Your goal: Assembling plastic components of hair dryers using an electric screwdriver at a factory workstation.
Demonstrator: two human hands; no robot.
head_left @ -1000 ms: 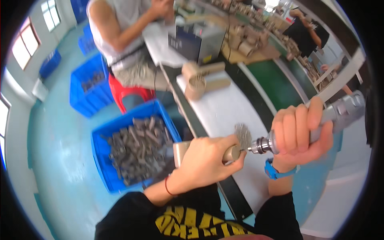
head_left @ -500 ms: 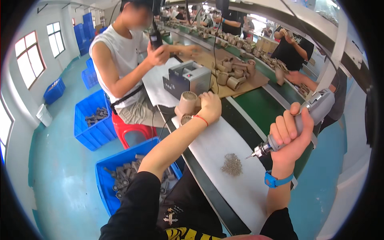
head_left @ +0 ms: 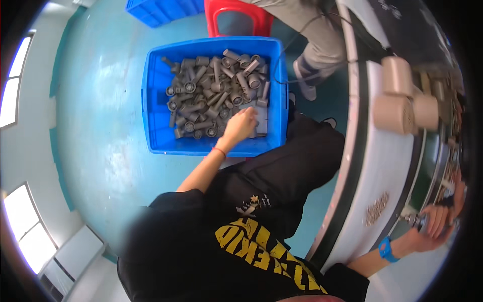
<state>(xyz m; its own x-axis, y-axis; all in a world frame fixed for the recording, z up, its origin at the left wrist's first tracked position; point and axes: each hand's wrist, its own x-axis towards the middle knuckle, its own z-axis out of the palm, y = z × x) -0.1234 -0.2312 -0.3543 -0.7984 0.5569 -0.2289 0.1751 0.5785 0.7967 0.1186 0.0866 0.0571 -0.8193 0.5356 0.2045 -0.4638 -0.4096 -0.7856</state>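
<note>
My left hand [head_left: 241,123] reaches down into a blue bin [head_left: 148,100], over the grey plastic parts [head_left: 211,90] heaped there. These parts have tube-like handles and round ringed ends. The fingers are curled together; what they hold, if anything, is hidden. At the right, my right hand [head_left: 435,224] grips an electric screwdriver [head_left: 413,219], its tip toward the bench. Beside that tip lies a small pile of screws [head_left: 377,208] on the white mat [head_left: 387,156]. Farther up the mat stand beige cylindrical housings [head_left: 395,113], like hair dryer bodies.
A red stool [head_left: 214,15] and another blue bin [head_left: 166,10] are beyond the near bin. A co-worker's leg [head_left: 319,45] stands beside the bench edge [head_left: 347,136]. A thin dark cable [head_left: 297,38] hangs there.
The view has swung down and left. My left hand has left the beige housings on the mat and moved into the blue bin. My right hand still holds the screwdriver.
</note>
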